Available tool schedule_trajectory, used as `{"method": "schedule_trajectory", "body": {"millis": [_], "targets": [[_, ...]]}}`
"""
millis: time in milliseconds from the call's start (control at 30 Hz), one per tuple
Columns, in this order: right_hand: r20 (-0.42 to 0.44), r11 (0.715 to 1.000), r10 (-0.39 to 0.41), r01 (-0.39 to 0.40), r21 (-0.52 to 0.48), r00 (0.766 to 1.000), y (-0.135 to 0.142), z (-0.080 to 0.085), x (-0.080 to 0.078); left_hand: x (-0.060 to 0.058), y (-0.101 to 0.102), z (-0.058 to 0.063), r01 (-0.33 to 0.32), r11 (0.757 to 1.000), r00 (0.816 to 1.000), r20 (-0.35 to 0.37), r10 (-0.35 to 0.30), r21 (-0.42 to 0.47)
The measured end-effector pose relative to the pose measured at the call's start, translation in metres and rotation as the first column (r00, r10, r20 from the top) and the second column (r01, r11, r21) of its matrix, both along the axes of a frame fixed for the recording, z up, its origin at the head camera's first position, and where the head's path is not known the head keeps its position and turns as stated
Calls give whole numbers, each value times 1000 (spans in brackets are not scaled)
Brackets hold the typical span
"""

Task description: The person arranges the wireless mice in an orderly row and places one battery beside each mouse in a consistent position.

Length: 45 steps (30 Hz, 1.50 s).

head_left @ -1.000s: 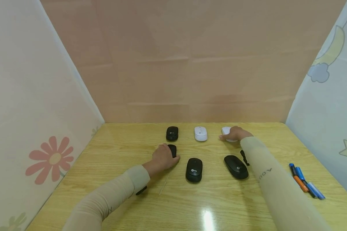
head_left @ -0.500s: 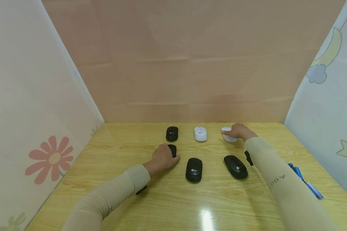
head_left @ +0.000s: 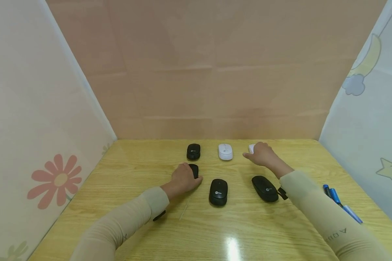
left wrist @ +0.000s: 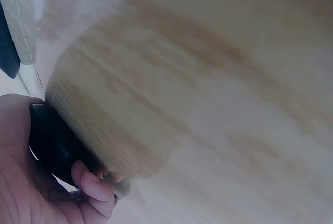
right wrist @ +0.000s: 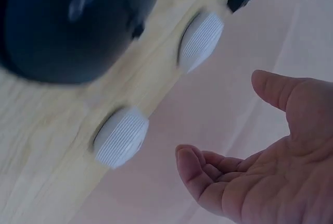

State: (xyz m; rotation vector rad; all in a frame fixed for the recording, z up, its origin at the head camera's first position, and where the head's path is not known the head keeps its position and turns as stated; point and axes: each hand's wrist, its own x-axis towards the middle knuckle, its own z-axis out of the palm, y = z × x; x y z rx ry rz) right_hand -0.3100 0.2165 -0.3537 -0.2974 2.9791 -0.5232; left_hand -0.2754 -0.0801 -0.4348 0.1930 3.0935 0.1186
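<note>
My left hand (head_left: 184, 177) grips a black computer mouse (head_left: 194, 170) on the wooden table; in the left wrist view fingers curl round the side of that black mouse (left wrist: 60, 143). My right hand (head_left: 262, 154) is at the far right of the back row, in front of a white mouse (head_left: 251, 148) that it mostly hides. In the right wrist view the right hand (right wrist: 307, 156) has its thumb and fingers spread apart, holding nothing, with a gap between it and the ridged white mouse (right wrist: 121, 136).
Another white mouse (head_left: 225, 152) and a black mouse (head_left: 193, 151) sit along the back. Nearer stand a black mouse (head_left: 218, 192) and a slanted black mouse (head_left: 264, 188) by the right sleeve. Blue pens (head_left: 334, 195) lie at the right. A patterned wall (head_left: 362, 127) borders that side.
My right hand has let go of the right white mouse and drawn back slightly, its sleeve swinging to the right. The left hand has kept its place on the black mouse.
</note>
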Motion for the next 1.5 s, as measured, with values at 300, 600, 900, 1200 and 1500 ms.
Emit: {"method": "schedule_trajectory", "body": {"millis": [300,600,900,1200,1500], "targets": [[9,994,80,-79,-70,997,-34,-13,42,0,1,0,15,1000,1000,6,-15,-3],[8,992,98,-97,-84,995,-57,-19,73,-1,0,3,6,1000,1000,18,-6,-8],[60,997,55,-52,-62,997,-84,-25,91,2,0,5,17,1000,1000,13,-17,-8],[84,997,71,-68,-42,994,-97,-46,97,5,-1,3,13,1000,1000,12,-13,-7],[50,992,101,-105,66,994,-107,-51,100,3,1,2,-5,1000,1000,14,5,-8]]}}
